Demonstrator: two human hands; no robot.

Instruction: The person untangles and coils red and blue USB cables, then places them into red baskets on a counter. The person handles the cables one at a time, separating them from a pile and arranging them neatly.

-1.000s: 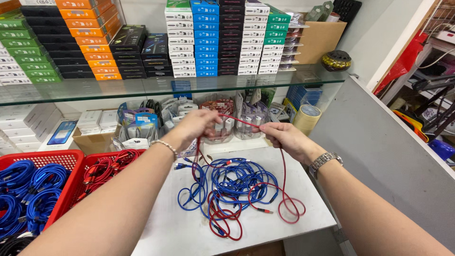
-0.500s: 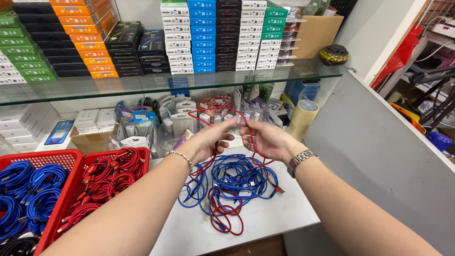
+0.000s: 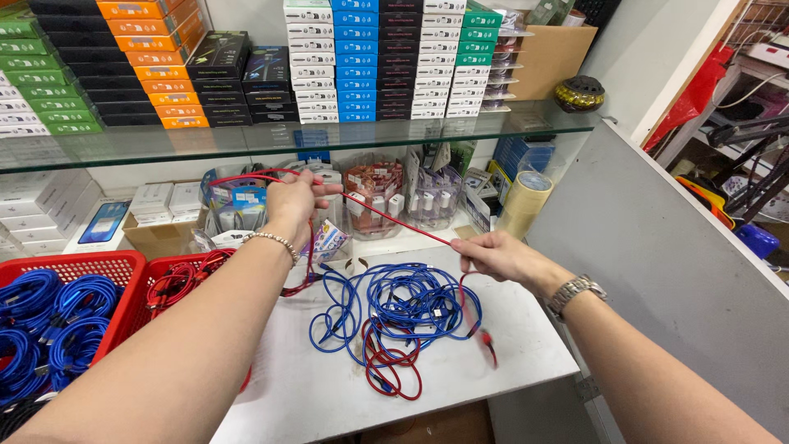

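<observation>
I see the thin red cable [image 3: 394,218] stretched taut between both hands, running diagonally from the centre-left of the frame down to the centre-right. My left hand [image 3: 293,200], raised at centre-left, is closed around a looped section of that cable, fingers curled and pinching it; a beaded bracelet [image 3: 271,240] sits on that wrist. My right hand [image 3: 501,256], lower and to the right of centre, pinches the same cable between thumb and fingertips, with the free end hanging down from it toward the table. A metal-link wristwatch [image 3: 575,292] is on that wrist.

Directly below the taut span, a tangled pile of blue and red cables [image 3: 403,316] lies on the white tabletop [image 3: 296,386], apart from both hands. At lower left, a red plastic basket [image 3: 90,267] holds coiled blue cables [image 3: 49,321]. A roll of tan packing tape [image 3: 526,197] stands right of centre, beyond the right hand.
</observation>
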